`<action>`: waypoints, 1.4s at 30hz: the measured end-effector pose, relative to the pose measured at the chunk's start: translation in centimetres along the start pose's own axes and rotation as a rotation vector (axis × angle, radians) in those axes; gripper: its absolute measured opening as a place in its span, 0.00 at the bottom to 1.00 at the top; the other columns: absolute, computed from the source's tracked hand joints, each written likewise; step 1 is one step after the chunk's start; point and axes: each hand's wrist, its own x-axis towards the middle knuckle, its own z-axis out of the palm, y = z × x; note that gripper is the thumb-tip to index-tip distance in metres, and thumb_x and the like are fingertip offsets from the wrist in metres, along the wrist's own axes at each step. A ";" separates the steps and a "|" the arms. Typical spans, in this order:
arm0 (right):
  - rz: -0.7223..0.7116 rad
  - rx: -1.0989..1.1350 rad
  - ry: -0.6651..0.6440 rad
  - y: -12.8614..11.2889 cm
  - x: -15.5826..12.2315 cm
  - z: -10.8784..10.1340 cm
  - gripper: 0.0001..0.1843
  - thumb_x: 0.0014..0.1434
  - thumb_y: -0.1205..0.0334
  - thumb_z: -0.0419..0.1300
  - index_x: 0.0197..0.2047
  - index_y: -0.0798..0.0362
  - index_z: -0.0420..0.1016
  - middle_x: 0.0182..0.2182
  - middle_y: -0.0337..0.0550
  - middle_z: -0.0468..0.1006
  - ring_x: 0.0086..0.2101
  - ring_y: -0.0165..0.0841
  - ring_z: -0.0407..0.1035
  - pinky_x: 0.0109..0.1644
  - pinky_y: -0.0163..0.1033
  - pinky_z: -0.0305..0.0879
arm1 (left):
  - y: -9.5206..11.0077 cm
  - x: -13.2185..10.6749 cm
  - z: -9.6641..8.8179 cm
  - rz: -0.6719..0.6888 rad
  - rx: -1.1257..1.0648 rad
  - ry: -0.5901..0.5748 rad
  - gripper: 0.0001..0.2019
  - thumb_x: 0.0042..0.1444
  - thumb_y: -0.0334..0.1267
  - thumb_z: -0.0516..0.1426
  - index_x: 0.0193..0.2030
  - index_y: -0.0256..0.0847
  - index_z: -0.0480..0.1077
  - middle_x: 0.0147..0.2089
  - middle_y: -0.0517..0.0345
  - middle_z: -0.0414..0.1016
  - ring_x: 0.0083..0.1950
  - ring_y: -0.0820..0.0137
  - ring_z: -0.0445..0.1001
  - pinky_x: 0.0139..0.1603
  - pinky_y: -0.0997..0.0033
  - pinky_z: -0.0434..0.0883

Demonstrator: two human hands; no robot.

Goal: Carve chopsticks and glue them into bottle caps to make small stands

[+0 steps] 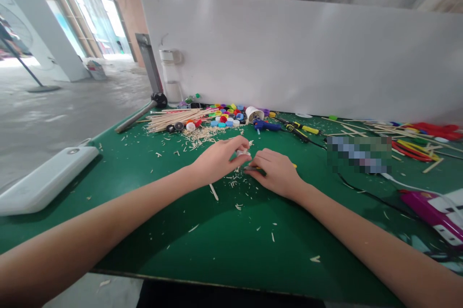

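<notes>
My left hand (221, 156) is closed around a small white piece (243, 152) that looks like a bottle cap, pinched between thumb and fingers. Just to its right, my right hand (277, 172) grips a utility knife (252, 168). The grey blade points left from the fingers, and a bit of yellow handle shows behind the knuckles. Most of the handle is hidden by the palm. Pale wood shavings lie under and around both hands, and a thin wood strip (214, 192) rests below my left wrist.
Behind the hands are coloured bottle caps (226, 114), a tipped white cup (254, 114), a blue glue gun (266, 126) and bundled wooden sticks (173, 120). A white case (47, 180) stands left. A purple power strip (432, 211) with cables lies right on the green table (235, 255).
</notes>
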 end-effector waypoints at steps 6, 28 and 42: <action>0.008 0.023 -0.044 0.0 0.3 0.1 0.14 0.64 0.52 0.53 0.32 0.52 0.70 0.30 0.42 0.74 0.34 0.34 0.64 0.34 0.38 0.55 | 1.0 -0.1 0.0 -0.069 -0.072 0.024 0.05 0.62 0.40 0.53 0.44 0.44 0.63 0.35 0.60 0.75 0.34 0.73 0.72 0.30 0.73 0.65; 0.006 0.065 -0.049 0.2 0.1 -0.2 0.11 0.64 0.54 0.54 0.34 0.52 0.67 0.31 0.43 0.72 0.34 0.34 0.63 0.37 0.38 0.56 | -0.3 0.4 0.6 -0.111 -0.108 0.071 0.05 0.62 0.41 0.51 0.43 0.45 0.61 0.34 0.61 0.75 0.32 0.73 0.71 0.32 0.71 0.66; 0.063 0.103 -0.210 0.7 1.1 0.0 0.13 0.61 0.52 0.56 0.35 0.52 0.72 0.33 0.42 0.75 0.35 0.34 0.68 0.32 0.38 0.55 | 1.1 0.1 0.2 -0.023 0.056 -0.035 0.04 0.64 0.38 0.50 0.44 0.44 0.62 0.36 0.61 0.75 0.30 0.75 0.69 0.28 0.73 0.60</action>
